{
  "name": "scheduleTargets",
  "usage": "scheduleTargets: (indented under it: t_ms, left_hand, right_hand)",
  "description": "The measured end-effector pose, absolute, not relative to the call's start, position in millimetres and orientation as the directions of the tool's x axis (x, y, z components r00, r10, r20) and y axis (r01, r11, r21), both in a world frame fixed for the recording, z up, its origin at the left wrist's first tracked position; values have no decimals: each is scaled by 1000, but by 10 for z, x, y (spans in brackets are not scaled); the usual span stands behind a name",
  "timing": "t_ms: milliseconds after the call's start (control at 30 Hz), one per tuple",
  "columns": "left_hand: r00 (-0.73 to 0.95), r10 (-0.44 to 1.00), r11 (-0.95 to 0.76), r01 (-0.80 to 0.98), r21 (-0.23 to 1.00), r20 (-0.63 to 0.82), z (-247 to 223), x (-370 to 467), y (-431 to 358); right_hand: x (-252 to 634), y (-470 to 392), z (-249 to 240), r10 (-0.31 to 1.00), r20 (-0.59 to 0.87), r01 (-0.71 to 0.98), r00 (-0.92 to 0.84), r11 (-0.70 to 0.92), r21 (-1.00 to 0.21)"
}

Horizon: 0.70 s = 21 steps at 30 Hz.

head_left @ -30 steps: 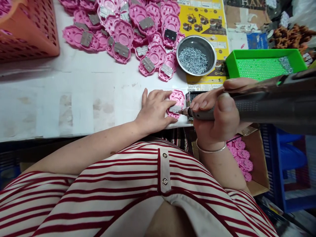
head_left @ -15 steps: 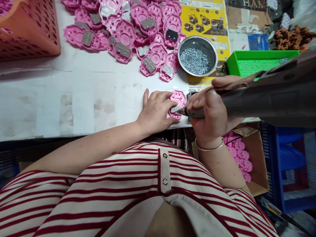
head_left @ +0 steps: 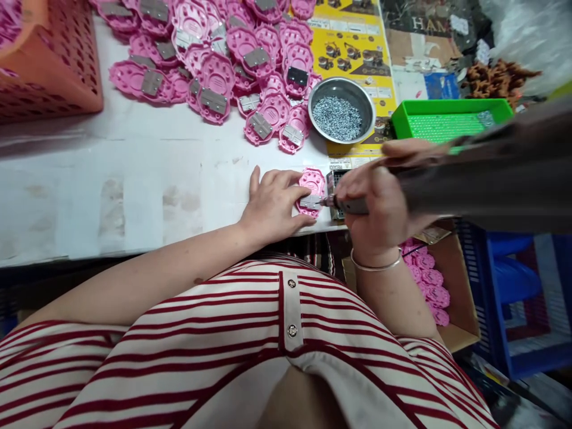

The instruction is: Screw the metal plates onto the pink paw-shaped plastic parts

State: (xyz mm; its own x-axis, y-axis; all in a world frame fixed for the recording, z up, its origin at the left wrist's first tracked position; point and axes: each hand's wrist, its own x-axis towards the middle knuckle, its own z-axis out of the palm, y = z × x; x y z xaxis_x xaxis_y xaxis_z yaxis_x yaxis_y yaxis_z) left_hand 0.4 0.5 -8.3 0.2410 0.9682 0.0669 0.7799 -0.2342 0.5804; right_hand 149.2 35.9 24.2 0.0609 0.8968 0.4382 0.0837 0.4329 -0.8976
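Note:
My left hand (head_left: 274, 205) grips the left side of a pink plastic casing (head_left: 312, 180) near the table's front edge, its thumb and fingers around the rim. A grey metal plate (head_left: 309, 202) sits in the lower part of that casing. My right hand (head_left: 378, 202) is wrapped round a dark electric screwdriver (head_left: 473, 185), held nearly level and blurred by motion. Its bit (head_left: 328, 202) points left, at the right end of the plate; whether it touches cannot be made out. Just right of the casing, a small dark grid-like box (head_left: 336, 179) is partly hidden behind my right hand.
A metal bowl of small screws (head_left: 342, 110) stands beyond my hands, beside a pile of pink casings (head_left: 214, 77). An orange basket (head_left: 53, 65) is at the left, a green tray (head_left: 451, 122) at the right. Below the table's right side, a cardboard box (head_left: 462, 298) holds more pink parts.
The whole view has shifted, so most things appear further left. The screwdriver bit has drawn back to the right along the plate, from its middle to its right end. My left hand keeps its hold.

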Motion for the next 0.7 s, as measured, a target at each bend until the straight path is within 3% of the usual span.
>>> scheduleTargets:
  t_ms: [100, 200, 333, 700]
  left_hand:
    - [235, 967, -245, 777, 580, 95, -107, -1, -13]
    - [228, 967, -249, 776, 580, 110, -121, -4, -27]
    - [226, 968, -247, 777, 579, 110, -129, -12, -38]
    - [226, 968, -249, 794, 555, 111, -120, -18, -61]
  right_hand:
    - [1641, 352, 403, 730, 627, 56, 274, 638, -768]
    - [1814, 389, 465, 631, 679, 141, 376, 685, -715]
    - [2000, 462, 355, 603, 699, 196, 384, 687, -700]
    - [1984, 580, 255, 586, 694, 149, 419, 709, -689]
